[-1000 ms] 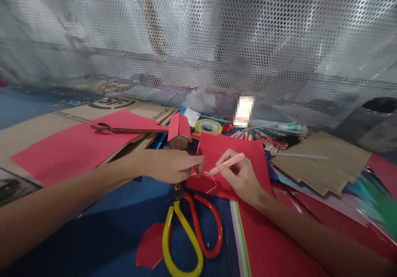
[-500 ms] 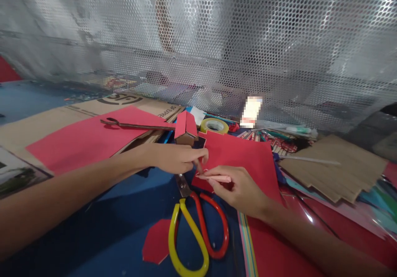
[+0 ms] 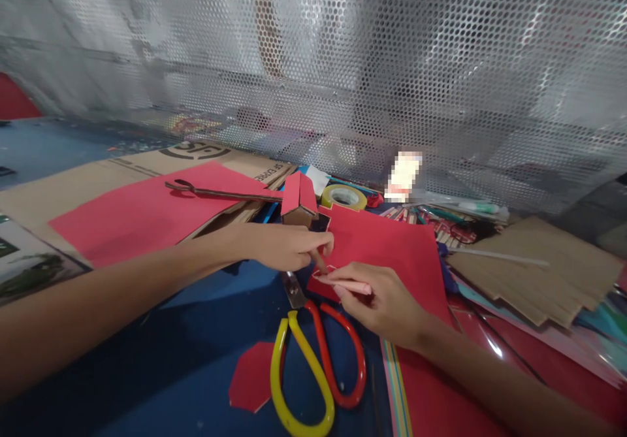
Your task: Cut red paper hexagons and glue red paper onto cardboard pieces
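Observation:
My right hand is closed in a pinch around a light pink pencil. Its tip rests on a red sheet of card, at a small white outline. Across from it, my left hand reaches over the card's left edge, its fingers apart and one fingertip pressing down inside that outline. Just below both hands lie scissors with one yellow and one red handle, their blades partly under my left hand. A red octagon of card lies left of the handles on the blue table.
A small red-roofed cardboard house stands behind my left hand, beside a roll of yellow tape. Flattened cardboard with red paper lies at left. Brown card pieces lie at right. A perforated metal screen rises behind.
The pencil tip stays at the outline, and more of the white line shows beside my left fingertip. The whole view has shifted slightly; both hands keep their hold and place.

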A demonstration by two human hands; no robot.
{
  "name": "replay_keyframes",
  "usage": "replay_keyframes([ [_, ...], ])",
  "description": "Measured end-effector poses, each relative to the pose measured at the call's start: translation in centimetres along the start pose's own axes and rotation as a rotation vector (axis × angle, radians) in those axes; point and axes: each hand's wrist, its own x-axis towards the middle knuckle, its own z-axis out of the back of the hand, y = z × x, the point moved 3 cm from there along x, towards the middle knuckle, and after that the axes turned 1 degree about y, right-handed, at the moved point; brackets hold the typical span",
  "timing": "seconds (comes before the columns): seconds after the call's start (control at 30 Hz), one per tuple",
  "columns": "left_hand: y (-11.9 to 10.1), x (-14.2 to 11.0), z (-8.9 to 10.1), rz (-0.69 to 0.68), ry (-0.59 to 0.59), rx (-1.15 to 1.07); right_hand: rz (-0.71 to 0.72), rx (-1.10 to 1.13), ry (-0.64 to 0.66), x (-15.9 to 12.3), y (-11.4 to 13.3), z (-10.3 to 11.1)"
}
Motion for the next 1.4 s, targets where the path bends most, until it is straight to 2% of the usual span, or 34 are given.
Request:
replay_keyframes([
  [0.27, -0.49, -0.03, 0.15, 0.039, -0.003, 0.053, -0.041, 0.036, 0.007, 0.1, 0.03, 0.11],
  [0.43, -0.31, 0.0, 0.03, 0.019, -0.022, 0.088, -0.086, 0.083, -0.038, 0.15, 0.27, 0.27],
  [0.77, -0.68, -0.03, 0.14, 0.018, -0.03, 0.109, -0.149, 0.119, -0.026, 0.04, 0.12, 0.43],
  [1.4, -1.03, -0.19, 0.14, 0.025, -0.037, 0.104, -0.167, 0.201, -0.015, 0.12, 0.08, 0.52],
])
